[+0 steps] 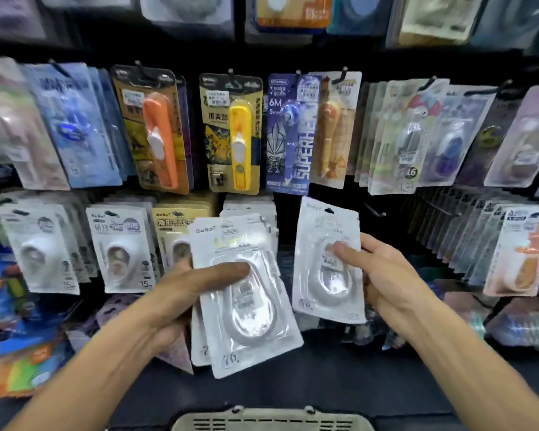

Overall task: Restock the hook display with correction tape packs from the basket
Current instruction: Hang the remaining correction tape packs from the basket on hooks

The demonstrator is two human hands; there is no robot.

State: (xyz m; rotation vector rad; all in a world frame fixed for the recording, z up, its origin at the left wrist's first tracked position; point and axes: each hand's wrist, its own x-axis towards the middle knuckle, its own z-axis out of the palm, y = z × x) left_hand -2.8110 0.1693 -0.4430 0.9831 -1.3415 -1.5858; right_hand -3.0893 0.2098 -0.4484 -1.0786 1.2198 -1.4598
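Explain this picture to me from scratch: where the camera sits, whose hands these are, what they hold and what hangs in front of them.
There is one picture, taken by a wide-angle camera worn on a person's head, looking forward and down. No machine is involved: both arms belong to that person.

The left hand grips a small stack of white correction tape packs, thumb across the top one. The right hand holds a single white pack, lifted toward a bare hook on the dark display wall.

Other packs hang on hooks around it: an orange tool pack, a yellow tool pack, and more white tape packs lower left.

At the bottom edge is the rim of a grey basket; its contents are out of view.
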